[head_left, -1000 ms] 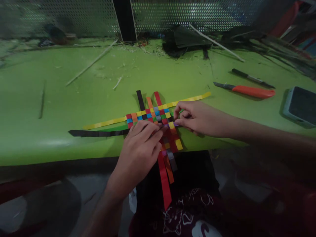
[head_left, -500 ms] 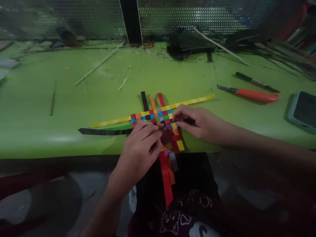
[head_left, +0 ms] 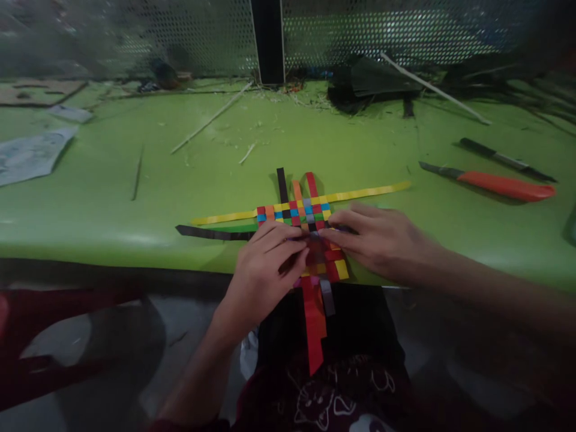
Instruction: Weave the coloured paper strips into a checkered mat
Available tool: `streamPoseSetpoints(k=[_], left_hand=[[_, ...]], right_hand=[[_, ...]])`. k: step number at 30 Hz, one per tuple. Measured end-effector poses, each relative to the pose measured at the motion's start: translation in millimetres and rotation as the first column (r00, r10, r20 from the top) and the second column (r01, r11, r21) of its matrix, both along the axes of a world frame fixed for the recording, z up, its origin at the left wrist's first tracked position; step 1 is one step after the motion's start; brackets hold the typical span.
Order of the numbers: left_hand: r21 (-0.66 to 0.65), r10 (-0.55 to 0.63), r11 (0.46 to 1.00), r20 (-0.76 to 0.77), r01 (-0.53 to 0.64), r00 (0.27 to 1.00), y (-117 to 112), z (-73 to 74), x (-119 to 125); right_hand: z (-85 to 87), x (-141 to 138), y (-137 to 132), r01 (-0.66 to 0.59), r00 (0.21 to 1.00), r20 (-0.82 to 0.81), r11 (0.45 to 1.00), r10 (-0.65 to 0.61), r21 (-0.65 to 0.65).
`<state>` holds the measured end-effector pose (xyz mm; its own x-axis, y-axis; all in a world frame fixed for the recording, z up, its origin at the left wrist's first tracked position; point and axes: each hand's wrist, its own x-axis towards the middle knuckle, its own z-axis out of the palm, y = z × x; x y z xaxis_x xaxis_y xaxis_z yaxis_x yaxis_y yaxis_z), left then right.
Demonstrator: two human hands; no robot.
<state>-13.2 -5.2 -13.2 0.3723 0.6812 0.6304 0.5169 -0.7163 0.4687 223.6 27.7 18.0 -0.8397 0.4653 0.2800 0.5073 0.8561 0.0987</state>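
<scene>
A small mat woven from coloured strips point(head_left: 294, 212) lies at the front edge of the green table, its loose ends sticking out on all sides. A long yellow strip point(head_left: 366, 193) crosses its far side, and a black strip point(head_left: 211, 233) juts out to the left. Red and orange ends point(head_left: 314, 327) hang over the edge. My left hand point(head_left: 270, 261) rests on the mat's near left part, fingers closed at the weave. My right hand point(head_left: 366, 237) pinches at its right side; the fingertips cover the exact spot held.
To the right lie an orange-handled knife point(head_left: 504, 184) and a dark slim knife point(head_left: 504, 159). Thin pale sticks point(head_left: 211, 117) and shavings are scattered on the green table point(head_left: 216, 174). A printed paper point(head_left: 33, 156) is at the left. A perforated metal panel point(head_left: 360, 36) stands behind.
The view has shifted, so everything sits further right. My right fingertips have moved inward over the weave, closer to my left hand, which stays on the mat.
</scene>
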Motion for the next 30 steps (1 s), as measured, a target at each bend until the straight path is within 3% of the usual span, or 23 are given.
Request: streamPoseSetpoints(k=[3, 8, 17, 21, 27, 30], left_hand=[[-0.006, -0.006, 1.000, 0.019, 0.006, 1.000, -0.1, 0.1, 0.4], [-0.006, 0.001, 1.000, 0.019, -0.001, 1.000, 0.0, -1.0, 0.3], [-0.007, 0.020, 1.000, -0.037, -0.020, 0.999, 0.6, 0.1, -1.5], [0.002, -0.008, 1.000, -0.015, 0.008, 1.000, 1.2, -2.2, -1.3], [-0.009, 0.018, 1.000, -0.032, -0.019, 0.999, 2.8, 1.2, -0.3], [-0.059, 0.043, 0.997, -0.068, -0.047, 0.997, 5.0, 6.9, 1.0]], right_hand=[[-5.7, -0.4, -0.3, 0.005, 0.997, -0.081, 1.000, -0.005, -0.004], [-13.2, 1.7, -0.2, 0.009, 0.969, -0.244, 0.989, -0.046, -0.151], [-4.0, -6.3, -7.6, 0.050, 0.994, -0.096, 0.999, -0.050, -0.006], [-8.7, -11.1, -11.4, 0.049, 0.997, -0.057, 0.996, -0.053, -0.072], [-6.1, -11.7, -7.2, 0.055, 0.939, -0.311, 0.954, -0.150, -0.293], [-2.1, -6.5, -8.1, 0.149, 0.888, -0.375, 0.937, -0.268, -0.317]])
